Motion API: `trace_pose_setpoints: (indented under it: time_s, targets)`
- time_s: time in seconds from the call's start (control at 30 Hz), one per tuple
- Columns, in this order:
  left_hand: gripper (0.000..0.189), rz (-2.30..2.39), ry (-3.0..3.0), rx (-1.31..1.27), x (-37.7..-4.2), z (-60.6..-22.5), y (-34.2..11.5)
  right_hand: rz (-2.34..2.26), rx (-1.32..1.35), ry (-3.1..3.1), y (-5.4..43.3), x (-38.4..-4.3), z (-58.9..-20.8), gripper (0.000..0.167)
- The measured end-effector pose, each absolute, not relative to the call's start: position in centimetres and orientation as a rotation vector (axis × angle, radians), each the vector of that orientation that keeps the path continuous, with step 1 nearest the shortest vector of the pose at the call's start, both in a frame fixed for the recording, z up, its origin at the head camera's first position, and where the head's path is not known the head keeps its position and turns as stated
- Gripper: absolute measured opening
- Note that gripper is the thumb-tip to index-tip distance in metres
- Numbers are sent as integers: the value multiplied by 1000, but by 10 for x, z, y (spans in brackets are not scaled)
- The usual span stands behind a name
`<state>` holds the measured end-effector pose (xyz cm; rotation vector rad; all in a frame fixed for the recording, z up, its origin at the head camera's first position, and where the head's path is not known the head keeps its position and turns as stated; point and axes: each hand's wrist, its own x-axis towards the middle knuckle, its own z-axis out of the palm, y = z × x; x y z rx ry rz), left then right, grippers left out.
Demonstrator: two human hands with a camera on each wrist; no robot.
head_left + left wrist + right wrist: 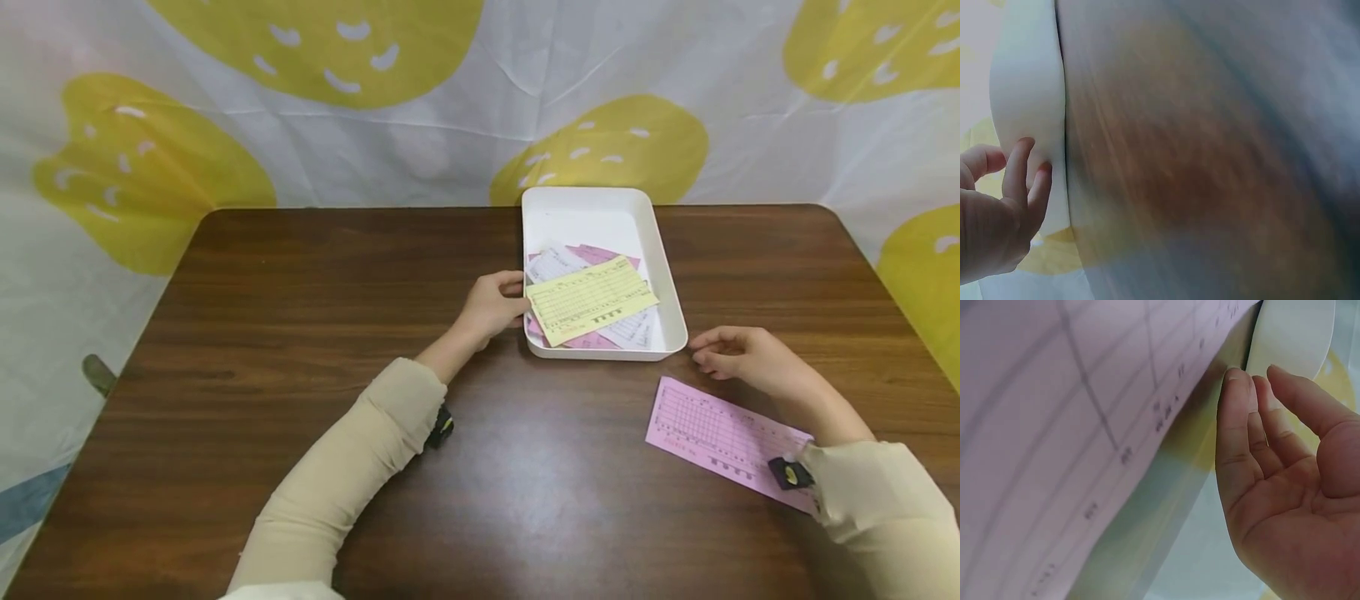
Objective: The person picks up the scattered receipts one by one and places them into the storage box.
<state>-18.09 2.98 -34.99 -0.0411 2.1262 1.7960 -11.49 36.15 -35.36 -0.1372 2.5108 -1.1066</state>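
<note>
My left hand (491, 307) is at the left side of a white plastic tray (663, 287), its fingers loosely bent. One fingertip overlaps the rim beside a yellow printed slip (592, 300). In the left wrist view, other fingertips lie close along the tray's outer wall (1029, 81). Under the yellow slip are white and pink slips, partly hidden. Just off the tray's front right corner, my right hand (750, 360) hovers with loosely curved fingers and nothing between them. Below that hand lies a pink printed slip (712, 429), its right end partly covered by the wrist and sleeve.
The tray stands near the back edge of a dark wooden table (360, 292). Behind the table hangs a white curtain (420, 158) with large yellow shapes. Each wrist carries a small black device beside its rolled beige sleeve (345, 467).
</note>
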Motion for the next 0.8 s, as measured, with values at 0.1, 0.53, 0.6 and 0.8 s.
trace_pose_setpoints:
  time_s: [0.1,0.53,0.6,0.8]
  targets:
    - [53,1800,2126,-44,-180,-348,28,-1095,-141,2500,361,-111,-353,35]
    - [51,1793,2140,-72,-178,-345,30,-924,-281,2637,363,-104,-354,28]
    - [51,1789,2146,-73,-178,-344,31,-886,-285,2664,366,-104,-353,28]
    - [50,1799,2145,-62,-177,-343,32,-861,-305,2633,373,-102,-353,33]
